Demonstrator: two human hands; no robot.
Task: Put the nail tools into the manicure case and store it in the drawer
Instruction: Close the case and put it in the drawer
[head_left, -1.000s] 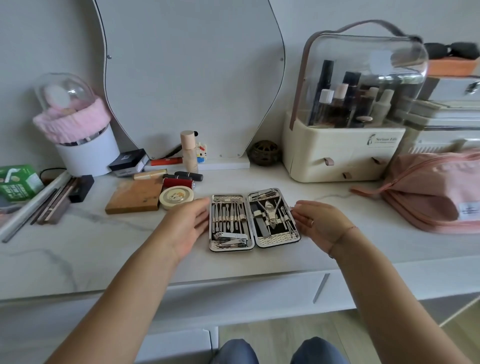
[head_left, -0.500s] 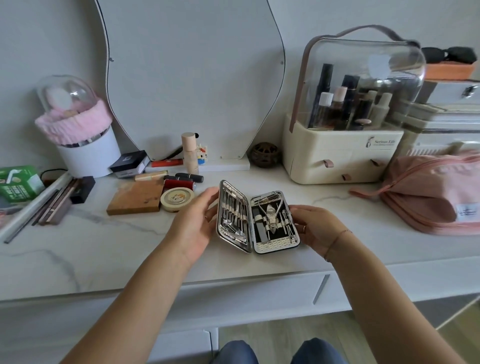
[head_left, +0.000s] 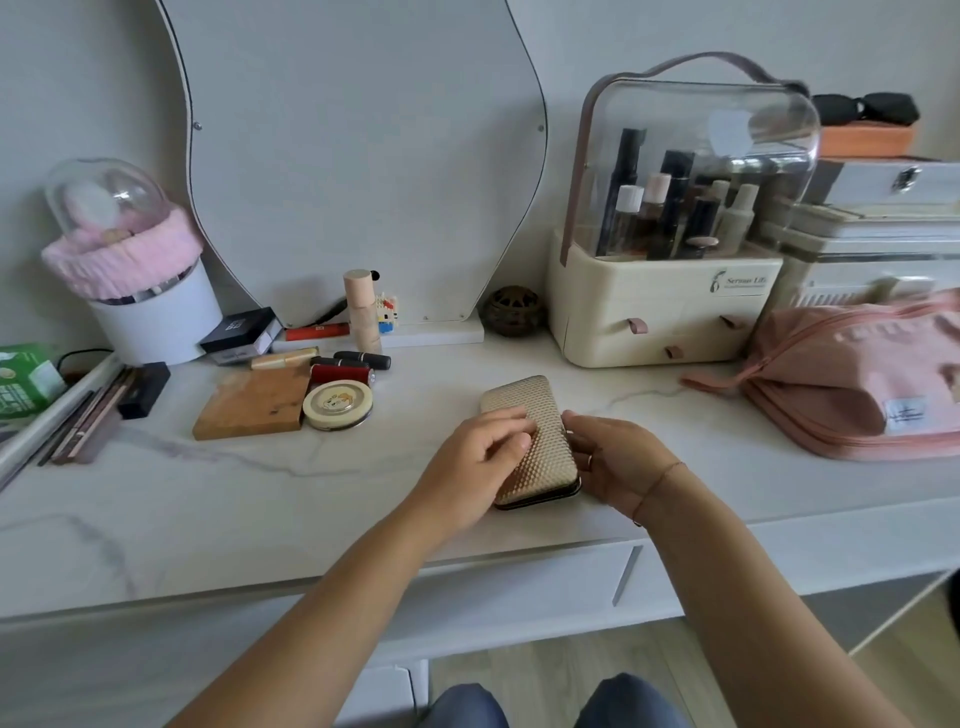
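Observation:
The manicure case (head_left: 540, 431), gold with a quilted texture, lies folded shut on the white marble tabletop (head_left: 260, 493) near its front edge. The nail tools are inside, out of sight. My left hand (head_left: 475, 465) rests on the case's left half, fingers pressing on the lid. My right hand (head_left: 610, 462) grips the case's right edge. A closed white drawer front (head_left: 519, 587) with a slim metal handle (head_left: 626, 574) runs under the tabletop, just below my hands.
A wooden block (head_left: 249, 402), a round compact (head_left: 337, 404) and lipsticks (head_left: 343, 371) lie to the left. A cream cosmetic organiser (head_left: 665, 312) with a clear dome stands behind, a pink pouch (head_left: 857, 384) at right, a mirror (head_left: 358, 156) against the wall.
The case lay open flat with tools showing; my left hand folded its left half over to the right, and it is now shut under both hands.

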